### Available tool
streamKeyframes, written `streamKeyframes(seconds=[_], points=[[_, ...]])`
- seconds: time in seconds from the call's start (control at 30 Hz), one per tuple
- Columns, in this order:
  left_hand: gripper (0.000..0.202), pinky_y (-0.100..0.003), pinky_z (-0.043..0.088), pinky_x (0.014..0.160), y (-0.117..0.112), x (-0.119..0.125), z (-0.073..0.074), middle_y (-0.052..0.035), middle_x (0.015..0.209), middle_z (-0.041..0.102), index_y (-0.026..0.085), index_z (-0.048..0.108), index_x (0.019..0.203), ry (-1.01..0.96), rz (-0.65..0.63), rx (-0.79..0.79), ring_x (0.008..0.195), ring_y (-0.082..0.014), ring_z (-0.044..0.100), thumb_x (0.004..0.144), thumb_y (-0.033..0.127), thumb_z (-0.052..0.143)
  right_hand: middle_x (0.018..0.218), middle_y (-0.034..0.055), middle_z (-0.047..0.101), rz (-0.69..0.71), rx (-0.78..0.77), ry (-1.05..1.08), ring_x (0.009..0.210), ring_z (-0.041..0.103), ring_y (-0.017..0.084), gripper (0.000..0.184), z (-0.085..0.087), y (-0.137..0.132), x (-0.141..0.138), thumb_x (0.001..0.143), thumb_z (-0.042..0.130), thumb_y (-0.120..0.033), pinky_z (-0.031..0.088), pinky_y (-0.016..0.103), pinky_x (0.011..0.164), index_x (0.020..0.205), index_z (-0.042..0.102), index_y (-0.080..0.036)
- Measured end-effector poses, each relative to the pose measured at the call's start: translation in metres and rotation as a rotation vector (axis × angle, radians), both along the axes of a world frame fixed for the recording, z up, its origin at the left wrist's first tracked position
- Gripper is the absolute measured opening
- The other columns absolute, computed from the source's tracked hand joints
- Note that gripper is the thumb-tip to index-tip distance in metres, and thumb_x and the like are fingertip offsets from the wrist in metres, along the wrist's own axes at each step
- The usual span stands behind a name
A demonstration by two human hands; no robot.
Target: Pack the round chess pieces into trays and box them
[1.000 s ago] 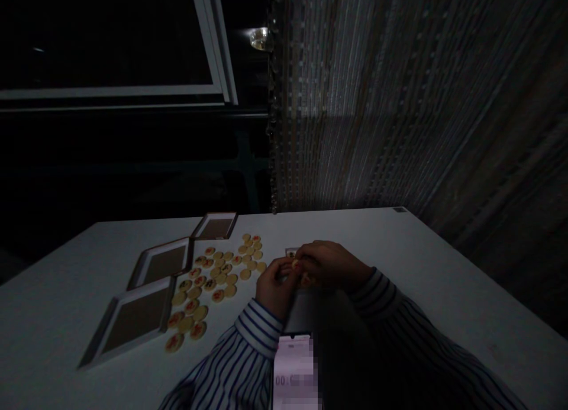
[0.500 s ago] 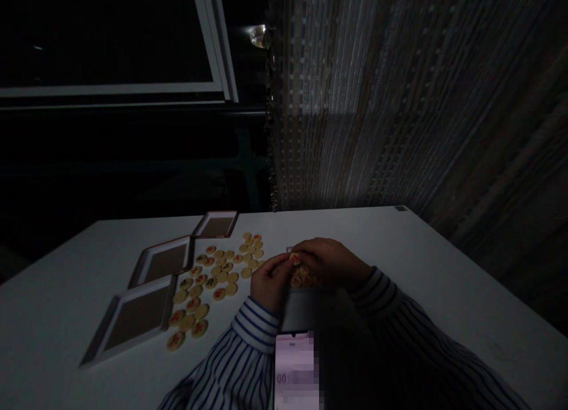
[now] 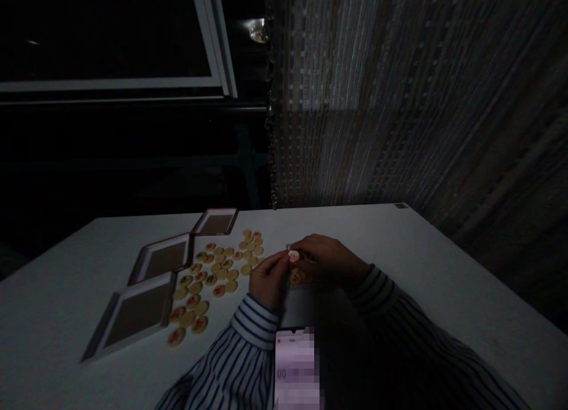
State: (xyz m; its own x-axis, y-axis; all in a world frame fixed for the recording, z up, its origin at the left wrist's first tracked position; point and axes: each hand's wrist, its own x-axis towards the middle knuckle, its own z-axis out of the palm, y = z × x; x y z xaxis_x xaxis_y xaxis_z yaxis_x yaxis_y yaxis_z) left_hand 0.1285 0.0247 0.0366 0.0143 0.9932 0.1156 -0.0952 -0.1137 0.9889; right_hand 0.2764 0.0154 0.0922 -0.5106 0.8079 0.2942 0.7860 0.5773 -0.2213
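Head view: beyond the one phone [image 3: 293, 368], I see the left hand [image 3: 268, 280] pinching one xiangqi piece [image 3: 293, 255], the right hand [image 3: 331, 256] curled beside it, its grip hidden from me. Left of the phone lie three shallow trays [image 3: 164, 260] and over thirty loose pieces [image 3: 221, 274].

"00" on the phone screen [image 3: 294, 365]; illegible red and dark characters on round pieces [image 3: 219, 290]

Pale sleeves [image 3: 231, 360], striped lengthwise in dark blue, ended in crosswise-striped cuffs [image 3: 256, 321] across the frame's lower half.
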Motion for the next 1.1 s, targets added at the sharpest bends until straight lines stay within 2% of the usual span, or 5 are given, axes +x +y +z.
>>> streamKeyframes(seconds=[0.2, 0.37, 0.47, 0.7, 1.1], points=[[0.02, -0.03, 0.049, 0.076, 0.0, 0.0, -0.003, -0.0046, 0.079, 0.069, 0.015, 0.067, 0.077, 0.068, 0.049, 0.049, 0.079, -0.0174, 0.062, 0.065, 0.029, 0.06, 0.093, 0.0062, 0.061, -0.004, 0.017, -0.031, 0.09, 0.052, 0.016, 0.028, -0.001, 0.002, 0.0, 0.083, 0.042, -0.03, 0.037, 0.029, 0.079, 0.104, 0.055, -0.018], [0.021, -0.031, 0.048, 0.076, 0.004, -0.002, -0.016, -0.0052, 0.082, 0.067, 0.016, 0.065, 0.082, 0.259, 0.095, 0.162, 0.079, -0.0172, 0.06, 0.067, 0.029, 0.058, 0.095, 0.0066, 0.061, -0.082, 0.014, -0.084, 0.089, 0.052, 0.017, 0.028, 0.004, 0.003, 0.008, 0.08, 0.046, -0.03, 0.036, 0.029, 0.078, 0.102, 0.056, -0.017], [0.02, -0.032, 0.047, 0.077, 0.007, -0.003, -0.024, -0.0058, 0.086, 0.065, 0.017, 0.064, 0.084, 0.343, 0.086, 0.221, 0.081, -0.0173, 0.06, 0.069, 0.027, 0.055, 0.096, 0.0066, 0.061, -0.141, 0.026, -0.079, 0.09, 0.052, 0.017, 0.028, 0.011, 0.002, 0.016, 0.079, 0.046, -0.03, 0.036, 0.028, 0.079, 0.102, 0.056, -0.017], [0.026, -0.035, 0.047, 0.075, 0.008, -0.001, -0.035, -0.0091, 0.092, 0.063, 0.015, 0.06, 0.094, 0.465, -0.009, 0.19, 0.082, -0.0184, 0.059, 0.071, 0.026, 0.053, 0.091, 0.0038, 0.062, -0.223, 0.027, -0.014, 0.079, 0.055, 0.015, 0.029, 0.025, 0.011, 0.034, 0.077, 0.046, -0.032, 0.038, 0.025, 0.071, 0.101, 0.055, -0.019], [0.023, -0.034, 0.047, 0.077, 0.006, 0.0, -0.032, -0.0087, 0.094, 0.062, 0.015, 0.058, 0.094, 0.538, -0.028, 0.191, 0.085, -0.0175, 0.058, 0.073, 0.023, 0.051, 0.086, 0.0052, 0.064, -0.295, -0.111, -0.213, 0.077, 0.056, 0.018, 0.03, 0.015, 0.028, 0.034, 0.077, 0.045, -0.037, 0.035, 0.024, 0.063, 0.097, 0.058, -0.021]])
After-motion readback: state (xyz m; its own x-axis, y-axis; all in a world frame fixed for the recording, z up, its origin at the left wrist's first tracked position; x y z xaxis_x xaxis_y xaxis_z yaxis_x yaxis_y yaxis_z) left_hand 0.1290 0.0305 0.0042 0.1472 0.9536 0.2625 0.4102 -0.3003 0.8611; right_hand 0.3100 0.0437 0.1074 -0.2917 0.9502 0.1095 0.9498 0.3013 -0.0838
